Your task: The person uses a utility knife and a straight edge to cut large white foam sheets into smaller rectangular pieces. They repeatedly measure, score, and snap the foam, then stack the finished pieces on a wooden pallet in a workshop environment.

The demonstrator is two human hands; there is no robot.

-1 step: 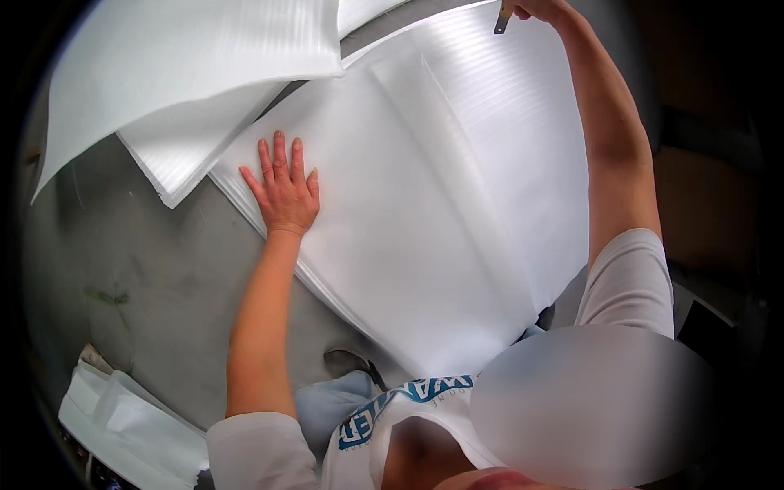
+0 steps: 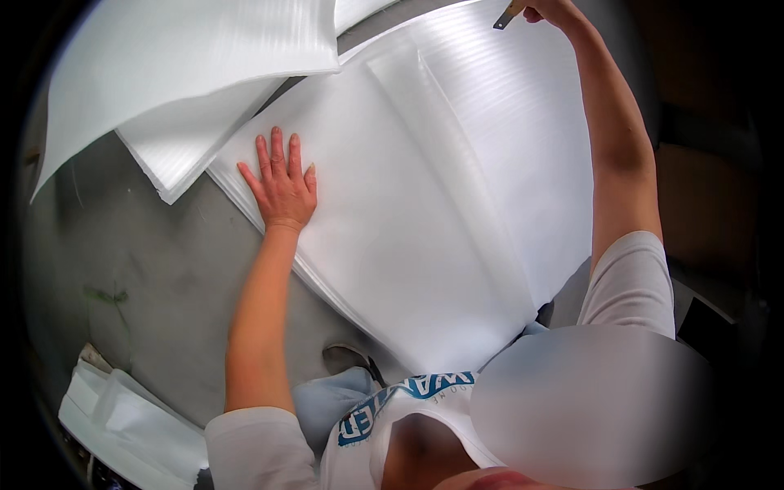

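My left hand lies flat with spread fingers on a stack of white foam sheets, near its left edge. The top sheet has a long raised fold running from the far side toward me. At the far right edge of the stack, my right hand is closed around a narrow flat tool. This tool has a dark metal end with a small hole and a tan part; the rest is hidden by the hand and the picture's upper edge.
Another large white foam sheet curves up at the far left, over a further foam piece. White wrapping material lies at the lower left on the grey floor. My shoe stands beside the stack.
The narrow tool in my right hand has tilted, and that hand has shifted slightly right. My left hand stays flat on the foam.
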